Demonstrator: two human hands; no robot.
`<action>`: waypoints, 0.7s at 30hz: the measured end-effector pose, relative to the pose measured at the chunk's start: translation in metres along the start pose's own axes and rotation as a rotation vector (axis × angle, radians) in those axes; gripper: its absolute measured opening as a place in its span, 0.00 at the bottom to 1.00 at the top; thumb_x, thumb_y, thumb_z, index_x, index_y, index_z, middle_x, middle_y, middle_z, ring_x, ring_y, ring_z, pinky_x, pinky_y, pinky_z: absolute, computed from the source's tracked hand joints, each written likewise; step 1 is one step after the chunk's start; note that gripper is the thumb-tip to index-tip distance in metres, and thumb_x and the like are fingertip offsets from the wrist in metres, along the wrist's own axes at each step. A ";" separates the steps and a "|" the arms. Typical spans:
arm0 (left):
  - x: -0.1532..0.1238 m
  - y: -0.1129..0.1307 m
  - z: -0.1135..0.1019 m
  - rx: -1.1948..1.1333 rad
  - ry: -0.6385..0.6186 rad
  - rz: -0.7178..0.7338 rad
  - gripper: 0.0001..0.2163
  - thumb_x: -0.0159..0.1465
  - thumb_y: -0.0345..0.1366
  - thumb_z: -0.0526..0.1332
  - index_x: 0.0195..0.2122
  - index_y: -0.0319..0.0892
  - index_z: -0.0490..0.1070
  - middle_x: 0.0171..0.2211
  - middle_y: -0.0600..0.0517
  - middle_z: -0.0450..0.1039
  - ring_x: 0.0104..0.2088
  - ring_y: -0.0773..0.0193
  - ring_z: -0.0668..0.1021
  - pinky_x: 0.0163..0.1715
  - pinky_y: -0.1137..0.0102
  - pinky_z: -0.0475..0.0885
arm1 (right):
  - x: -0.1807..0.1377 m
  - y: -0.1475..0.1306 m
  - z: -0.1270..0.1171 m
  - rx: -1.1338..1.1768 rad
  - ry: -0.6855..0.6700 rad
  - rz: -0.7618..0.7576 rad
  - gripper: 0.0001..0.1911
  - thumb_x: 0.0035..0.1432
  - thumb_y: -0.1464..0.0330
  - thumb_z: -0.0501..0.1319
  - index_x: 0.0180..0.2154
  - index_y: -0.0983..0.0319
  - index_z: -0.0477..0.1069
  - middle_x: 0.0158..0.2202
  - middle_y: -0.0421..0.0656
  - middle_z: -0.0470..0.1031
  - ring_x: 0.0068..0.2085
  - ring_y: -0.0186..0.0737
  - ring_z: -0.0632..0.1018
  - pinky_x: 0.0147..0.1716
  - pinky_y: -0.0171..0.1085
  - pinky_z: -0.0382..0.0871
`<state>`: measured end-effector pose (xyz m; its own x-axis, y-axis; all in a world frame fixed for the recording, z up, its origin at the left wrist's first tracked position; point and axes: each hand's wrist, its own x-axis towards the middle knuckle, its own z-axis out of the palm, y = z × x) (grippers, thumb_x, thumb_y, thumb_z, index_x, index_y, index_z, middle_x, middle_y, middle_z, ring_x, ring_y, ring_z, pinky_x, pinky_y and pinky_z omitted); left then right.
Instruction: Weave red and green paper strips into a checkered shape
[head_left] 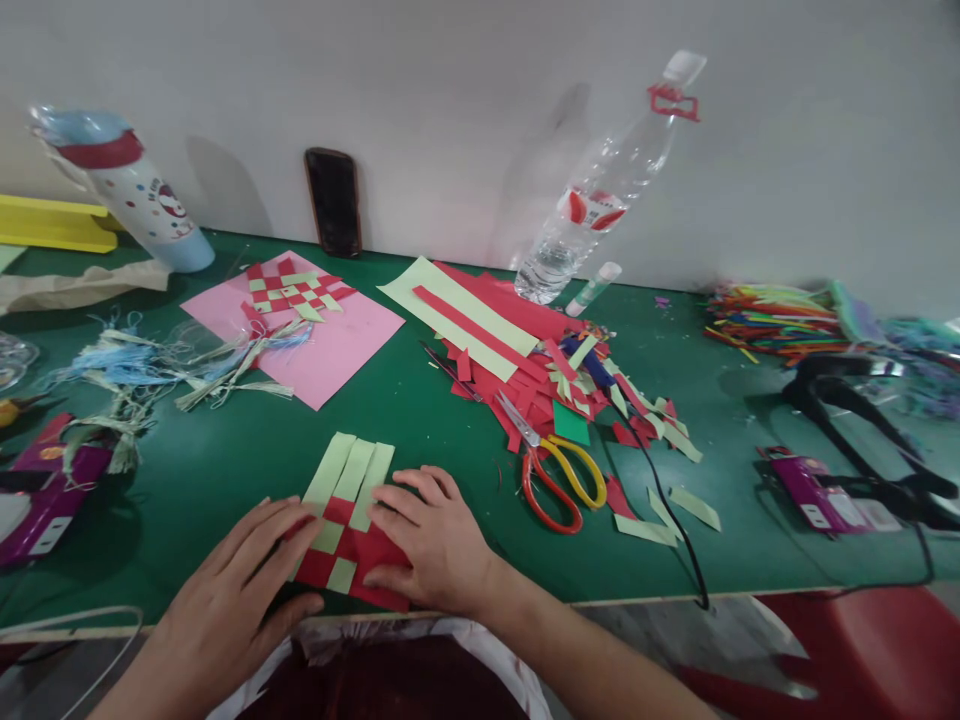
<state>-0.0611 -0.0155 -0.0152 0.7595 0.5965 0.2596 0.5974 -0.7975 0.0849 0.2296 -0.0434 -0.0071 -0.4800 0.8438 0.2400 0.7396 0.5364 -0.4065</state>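
Woven paper (pixel 343 542) lies on the bench (pixel 367 392) near its front edge. Both hands are spread rather than clenched, the left (pixel 244 565) over its left side, the right (pixel 444 540) over its right. Uneven pressure could skew the weave, and the pale strips (pixel 354 468), loose at the far end, might slip. Lettering on the bottle (pixel 592 208) and flask (pixel 154 205) is too small to read.

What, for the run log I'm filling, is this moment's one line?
left hand: at woven paper's left edge; right hand: on its right side; woven paper: red, pale green; scissors: lying on table
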 end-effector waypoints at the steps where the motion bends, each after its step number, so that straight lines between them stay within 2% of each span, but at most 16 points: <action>1: -0.005 0.004 -0.001 0.014 -0.010 0.002 0.25 0.70 0.51 0.60 0.65 0.47 0.68 0.62 0.47 0.73 0.64 0.49 0.71 0.62 0.58 0.69 | 0.000 0.000 0.000 -0.001 0.006 0.000 0.32 0.64 0.42 0.62 0.57 0.58 0.74 0.58 0.47 0.78 0.61 0.54 0.70 0.63 0.55 0.59; 5: -0.019 0.017 0.003 0.086 -0.011 0.076 0.23 0.72 0.53 0.57 0.62 0.49 0.72 0.60 0.51 0.77 0.60 0.53 0.75 0.57 0.62 0.71 | 0.000 0.000 0.001 -0.004 0.032 -0.010 0.32 0.65 0.42 0.62 0.57 0.59 0.74 0.58 0.47 0.79 0.60 0.54 0.70 0.62 0.55 0.59; 9: -0.020 0.019 0.008 0.106 -0.019 0.081 0.23 0.72 0.55 0.54 0.62 0.51 0.72 0.59 0.52 0.78 0.59 0.55 0.76 0.54 0.65 0.71 | 0.000 0.001 0.002 -0.010 0.046 -0.027 0.31 0.65 0.43 0.62 0.56 0.59 0.74 0.58 0.47 0.78 0.60 0.54 0.70 0.62 0.55 0.59; 12: -0.018 0.020 0.007 0.121 -0.001 0.093 0.24 0.73 0.55 0.53 0.63 0.51 0.72 0.60 0.51 0.78 0.59 0.54 0.76 0.54 0.64 0.72 | -0.001 0.001 0.003 -0.015 0.058 -0.022 0.30 0.65 0.43 0.62 0.56 0.59 0.74 0.58 0.47 0.79 0.60 0.54 0.71 0.62 0.55 0.59; 16: -0.014 0.023 0.004 0.150 -0.007 0.127 0.21 0.73 0.50 0.54 0.65 0.56 0.69 0.58 0.51 0.78 0.58 0.51 0.77 0.54 0.60 0.71 | -0.001 0.000 0.003 -0.017 0.032 -0.005 0.28 0.66 0.45 0.62 0.56 0.58 0.74 0.58 0.47 0.79 0.60 0.54 0.71 0.63 0.55 0.60; 21: -0.012 0.025 0.003 0.161 -0.014 0.148 0.23 0.72 0.46 0.57 0.68 0.56 0.65 0.58 0.49 0.78 0.58 0.50 0.76 0.57 0.58 0.70 | 0.002 -0.001 -0.003 -0.038 -0.014 -0.015 0.31 0.66 0.43 0.61 0.57 0.59 0.73 0.59 0.48 0.78 0.61 0.55 0.71 0.63 0.55 0.62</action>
<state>-0.0550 -0.0426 -0.0190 0.8449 0.4760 0.2440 0.5115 -0.8525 -0.1079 0.2296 -0.0417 -0.0036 -0.4977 0.8354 0.2332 0.7493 0.5495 -0.3695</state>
